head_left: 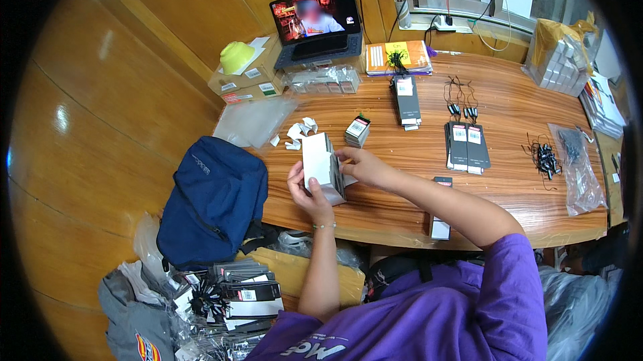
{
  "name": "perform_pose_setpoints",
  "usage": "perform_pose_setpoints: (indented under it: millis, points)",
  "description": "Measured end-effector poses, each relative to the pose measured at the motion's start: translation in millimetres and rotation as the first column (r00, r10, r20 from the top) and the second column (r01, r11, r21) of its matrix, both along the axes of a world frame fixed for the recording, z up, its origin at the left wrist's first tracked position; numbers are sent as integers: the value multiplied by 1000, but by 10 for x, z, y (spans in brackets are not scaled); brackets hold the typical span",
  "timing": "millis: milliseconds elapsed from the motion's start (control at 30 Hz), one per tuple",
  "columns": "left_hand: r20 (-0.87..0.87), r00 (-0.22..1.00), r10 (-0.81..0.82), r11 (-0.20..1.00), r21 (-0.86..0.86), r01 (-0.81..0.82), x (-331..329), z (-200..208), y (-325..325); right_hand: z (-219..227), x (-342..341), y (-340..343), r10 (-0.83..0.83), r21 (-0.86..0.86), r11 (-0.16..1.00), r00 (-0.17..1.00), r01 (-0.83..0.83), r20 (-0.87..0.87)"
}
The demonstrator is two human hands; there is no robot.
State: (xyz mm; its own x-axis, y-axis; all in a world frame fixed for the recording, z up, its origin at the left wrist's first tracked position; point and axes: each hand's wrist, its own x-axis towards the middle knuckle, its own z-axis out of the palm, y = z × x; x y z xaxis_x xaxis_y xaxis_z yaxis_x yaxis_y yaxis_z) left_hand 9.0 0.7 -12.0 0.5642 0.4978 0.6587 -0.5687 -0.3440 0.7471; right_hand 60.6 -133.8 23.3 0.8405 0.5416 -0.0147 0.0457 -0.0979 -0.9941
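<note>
In my left hand (311, 198) is a thick stack of hang tags (316, 160), held upright just above the table with a white face showing. My right hand (367, 165) reaches across from the right, its curled fingers pinching at the stack's right edge; the fingertips are partly hidden. Beyond the stack sits a smaller pile of labelled tags (357, 134). Crumpled white paper scraps (295, 134) lie to its left. Under my right forearm, by the table's near edge, is another pile of tags (440, 228).
Dark tags with black strings (467, 149) lie right of centre, with more tags (406, 103) farther back. Black string fasteners (546, 162) and a clear bag (577, 177) are at the right. A tablet (315, 23) stands at the back; a blue backpack (214, 193) is at the left.
</note>
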Motion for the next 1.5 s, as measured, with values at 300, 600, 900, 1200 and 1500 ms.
perform_pose_setpoints:
  millis: [300, 600, 900, 1200, 1500]
  points:
    - [-122, 992, 31, 997, -72, -40, -33, -100, 43, 92, -95, 50, 8, 86, 996, 909, 31, -417]
    - [-119, 989, 90, 996, 0, -90, -38, -56, 90, 148, -204, 75, -2, 226, 958, 795, 174, -606]
    - [-115, 993, 14, 998, 58, -7, -16, -27, -45, 233, -135, 152, -13, 259, 913, 655, 317, -756]
    - [-157, 986, 53, 999, 1, -54, -7, -93, -19, 301, -124, 147, -56, 248, 894, 640, 374, -766]
    - [-161, 983, -91, 964, -264, 46, -29, -93, 76, 195, -111, 182, -57, 234, 918, 692, 319, -719]
